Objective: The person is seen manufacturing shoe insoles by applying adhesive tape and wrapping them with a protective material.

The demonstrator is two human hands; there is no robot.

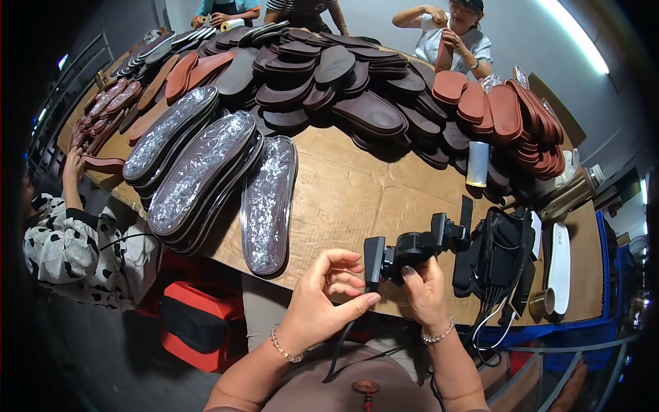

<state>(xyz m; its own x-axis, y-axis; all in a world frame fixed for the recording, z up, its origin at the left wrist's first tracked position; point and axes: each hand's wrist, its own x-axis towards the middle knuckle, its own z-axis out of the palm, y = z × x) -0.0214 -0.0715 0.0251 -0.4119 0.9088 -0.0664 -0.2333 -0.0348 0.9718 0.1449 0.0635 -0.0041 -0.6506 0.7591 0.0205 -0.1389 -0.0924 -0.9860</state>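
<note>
A black device [410, 248] with block-shaped, camera-like parts on a bar is in front of me at the table's near edge. My right hand [428, 294] is closed around its underside, thumb up against it. Beside its left block my left hand [328, 295] is spread, fingers curved and apart; the thumb tip is at the block's lower corner, and I cannot tell whether it touches. Left of this lies a plastic-wrapped brown insole [269, 206], with a stack of wrapped insoles [202, 172] next to it. A black pouch with cables [494, 247] lies to the right.
Dark brown insoles [371, 113] heap across the table's far side, with reddish ones [506, 110] at right. A clear film roll [478, 165], metal flask [573, 192], small metal cup [542, 302] and white insole [561, 268] stand or lie rightward. Co-workers surround the table; a red stool [202, 292] is below left.
</note>
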